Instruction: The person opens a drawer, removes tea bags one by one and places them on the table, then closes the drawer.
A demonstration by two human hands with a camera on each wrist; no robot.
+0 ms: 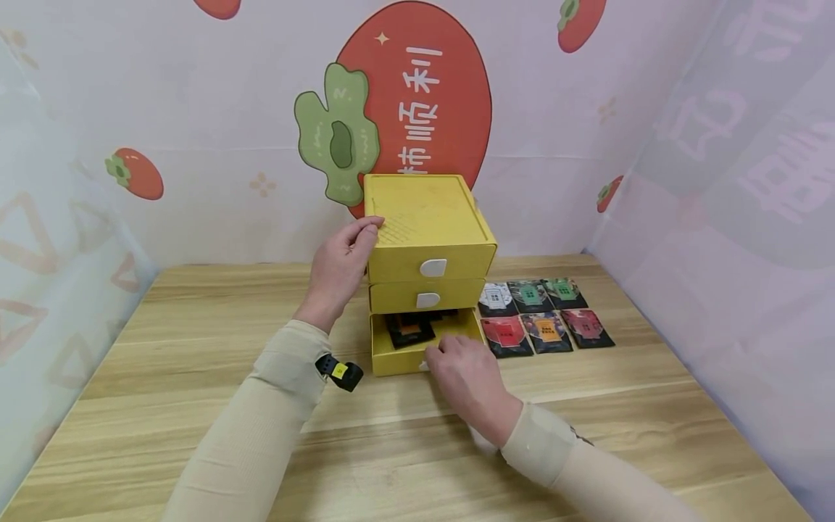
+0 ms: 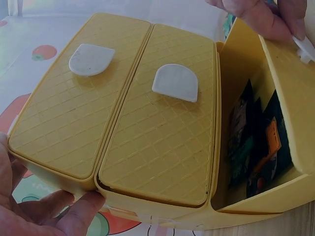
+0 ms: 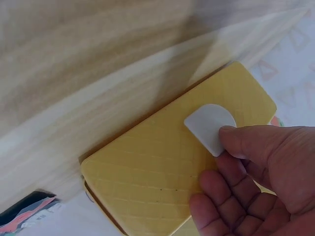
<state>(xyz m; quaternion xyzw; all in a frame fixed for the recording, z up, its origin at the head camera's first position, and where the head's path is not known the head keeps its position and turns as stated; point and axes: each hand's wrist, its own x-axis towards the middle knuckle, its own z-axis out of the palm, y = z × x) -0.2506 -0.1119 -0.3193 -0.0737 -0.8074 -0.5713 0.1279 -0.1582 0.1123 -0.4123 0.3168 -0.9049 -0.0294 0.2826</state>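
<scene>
Yellow drawer unit (image 1: 424, 210): stood on the worktop (image 1: 196, 348) before the printed backdrop (image 1: 235, 203), with the two upper drawers (image 2: 157, 132) seated and the bottom drawer (image 1: 394, 364) set partly out
Left hand (image 1: 342, 261): placed at the unit's upper left front corner, the fingers bent over the edge and along the side, apparently so that the unit is steadied
White handle (image 3: 204, 123): pinched at the bottom drawer's front between thumb and forefinger of the right hand (image 1: 470, 380), the other fingers curled beside it
Dark packets (image 1: 409, 332): held inside the bottom drawer, one marked with an orange label; their number cannot be told
Two rows of packets (image 1: 546, 332): laid flat on the worktop, just to the right of the unit
Drawer risk: a jam could be caused by a skewed push or pull, as only one handle is gripped
Packet risk: a packet could be creased if a raised corner were caught under the frame
Unit risk: the whole stack could be shifted or tipped if the left hand's hold were slackened under a hard pull
</scene>
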